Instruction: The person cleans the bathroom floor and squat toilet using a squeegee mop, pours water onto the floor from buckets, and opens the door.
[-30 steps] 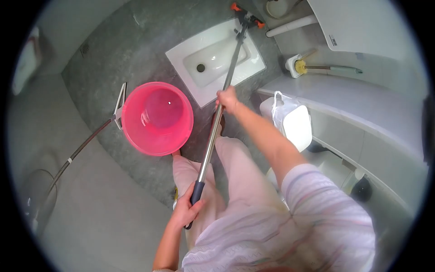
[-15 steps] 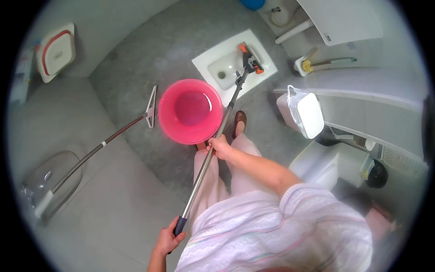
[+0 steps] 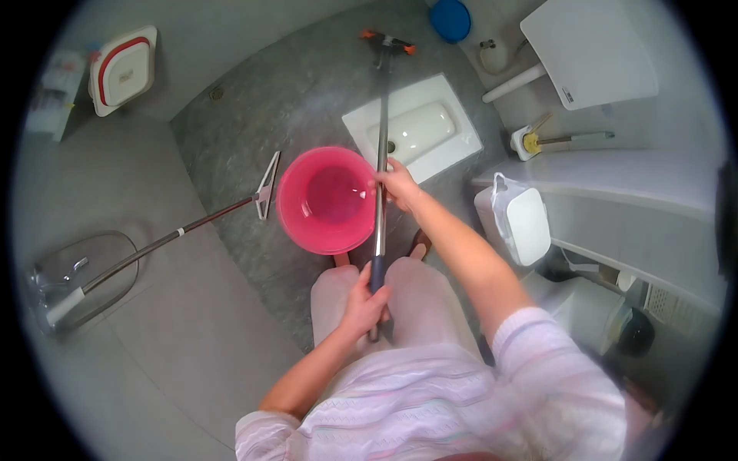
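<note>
One pole (image 3: 380, 237), fingers closed round it: left hand (image 3: 364, 305) on dark handle (image 3: 377, 272), right hand (image 3: 397, 185) higher; advise steering clear of pink bucket (image 3: 295, 206).

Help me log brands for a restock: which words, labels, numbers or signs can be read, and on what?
No text can be read.
Dark label on the white tank: too small to read.
Faint mark on the red-and-white basin: too blurred to read.

Drain (image 3: 392, 147) prob. part-hidden behind pole (image 3: 380, 230), w/ tool head (image 3: 389, 41) blurry
</note>
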{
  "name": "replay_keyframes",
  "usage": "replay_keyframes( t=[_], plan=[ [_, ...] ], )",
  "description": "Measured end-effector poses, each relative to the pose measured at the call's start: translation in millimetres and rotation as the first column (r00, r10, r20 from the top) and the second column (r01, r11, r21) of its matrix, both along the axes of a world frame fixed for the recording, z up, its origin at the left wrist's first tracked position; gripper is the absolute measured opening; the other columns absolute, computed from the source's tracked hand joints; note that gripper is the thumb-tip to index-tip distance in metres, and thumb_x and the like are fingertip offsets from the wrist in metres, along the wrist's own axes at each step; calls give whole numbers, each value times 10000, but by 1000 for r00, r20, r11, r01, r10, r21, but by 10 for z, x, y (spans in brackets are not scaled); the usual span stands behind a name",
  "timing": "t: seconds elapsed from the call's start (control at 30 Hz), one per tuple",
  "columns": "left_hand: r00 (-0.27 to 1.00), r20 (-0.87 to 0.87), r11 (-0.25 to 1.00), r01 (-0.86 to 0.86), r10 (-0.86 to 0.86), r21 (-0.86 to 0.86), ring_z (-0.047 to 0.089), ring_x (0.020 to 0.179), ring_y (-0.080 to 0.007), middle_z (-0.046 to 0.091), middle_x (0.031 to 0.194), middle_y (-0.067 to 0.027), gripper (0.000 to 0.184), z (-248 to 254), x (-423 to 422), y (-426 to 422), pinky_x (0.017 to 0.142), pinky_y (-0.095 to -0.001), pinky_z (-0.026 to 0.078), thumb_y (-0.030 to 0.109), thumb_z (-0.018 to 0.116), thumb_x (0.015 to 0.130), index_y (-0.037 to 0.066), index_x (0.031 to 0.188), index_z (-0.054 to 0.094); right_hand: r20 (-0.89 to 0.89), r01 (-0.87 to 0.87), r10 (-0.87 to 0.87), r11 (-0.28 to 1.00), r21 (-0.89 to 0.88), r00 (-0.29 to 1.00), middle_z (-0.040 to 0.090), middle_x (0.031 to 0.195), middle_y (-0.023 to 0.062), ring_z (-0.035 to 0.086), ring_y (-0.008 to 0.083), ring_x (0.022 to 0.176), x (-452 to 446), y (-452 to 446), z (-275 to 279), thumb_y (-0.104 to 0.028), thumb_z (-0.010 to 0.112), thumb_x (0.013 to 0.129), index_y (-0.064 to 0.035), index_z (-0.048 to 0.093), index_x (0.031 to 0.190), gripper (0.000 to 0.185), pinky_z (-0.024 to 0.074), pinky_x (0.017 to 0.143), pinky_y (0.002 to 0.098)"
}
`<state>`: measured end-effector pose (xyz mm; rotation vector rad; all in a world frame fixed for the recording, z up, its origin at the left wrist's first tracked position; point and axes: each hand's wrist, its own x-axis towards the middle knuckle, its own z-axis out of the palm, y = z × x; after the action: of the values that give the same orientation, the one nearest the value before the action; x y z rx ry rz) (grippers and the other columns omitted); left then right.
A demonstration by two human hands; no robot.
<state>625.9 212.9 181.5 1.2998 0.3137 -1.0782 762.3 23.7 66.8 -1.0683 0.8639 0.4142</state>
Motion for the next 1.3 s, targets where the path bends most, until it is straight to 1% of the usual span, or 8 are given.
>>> replay_keyframes(
  t=[0.23,0.33,0.53,0.7,0.8,0.97,1.13,1.3],
  plan=[
    [819,179,823,564,-546,-69,522,478,-158,505,607,-42,345,-117,-335,-1421,484,-278,439,190,558,829,74,1143,472,-151,89,-42,943,319,988,538,748,76,542,169,565,-1691,-1244,643,-95,525,828,-193,302,1243,482,468,446,313],
    [398,766,819,502,-505,279,559,568,-228,552,680,-91,318,-832,-252,-1696,563,-325,461,177,588,779,93,1079,523,-298,160,-75,949,271,952,484,687,37,481,132,510,-2352,-1706,969,-129,484,860,-148,398,1054,212,433,412,285],
    [15,656,603,410,-755,685,412,1103,-294,459,1190,-116,529,-904,443,-2593,856,-398,374,123,637,661,151,1165,479,-362,2,90,970,245,928,448,580,29,412,125,387,-3334,-1972,1377,-121,455,840,-116,389,1053,222,383,349,275],
    [-345,542,389,423,-766,819,376,1138,-257,484,1137,-79,453,-1542,598,-3216,904,-462,311,154,626,674,167,1116,528,-494,-173,257,962,210,831,412,524,26,403,122,380,-3376,-2127,1763,-95,455,820,-34,360,1163,361,373,342,279],
    [-326,394,121,619,-860,776,391,1117,-234,515,1011,-44,295,-1538,1039,-3332,898,-450,318,166,607,682,157,976,581,-508,-224,295,955,196,810,406,514,25,405,121,375,-3123,-2229,1719,-91,463,818,-25,394,1101,299,371,341,278],
    [-167,537,435,416,-827,799,423,1053,-219,517,908,-31,121,-2001,1696,-2969,836,-420,370,121,572,676,140,796,578,-423,-349,391,921,176,818,419,521,17,402,110,362,-2336,-2179,1303,-106,475,827,-33,424,954,156,361,330,274],
    [-127,211,173,258,-969,950,381,1165,-229,479,1084,-62,147,-2385,3109,-2369,846,-414,399,104,547,706,152,840,587,-222,-378,409,910,169,885,404,515,10,416,104,368,-901,-1793,745,-167,465,847,-37,411,849,141,362,323,271],
    [-78,216,200,174,-973,964,336,1212,-234,479,1107,-45,180,-2494,3660,-1761,857,-437,417,58,575,680,165,824,587,-178,-501,518,855,135,837,437,546,32,426,124,366,-409,-1364,372,-167,446,850,-31,402,836,144,371,330,275]
  ],
)
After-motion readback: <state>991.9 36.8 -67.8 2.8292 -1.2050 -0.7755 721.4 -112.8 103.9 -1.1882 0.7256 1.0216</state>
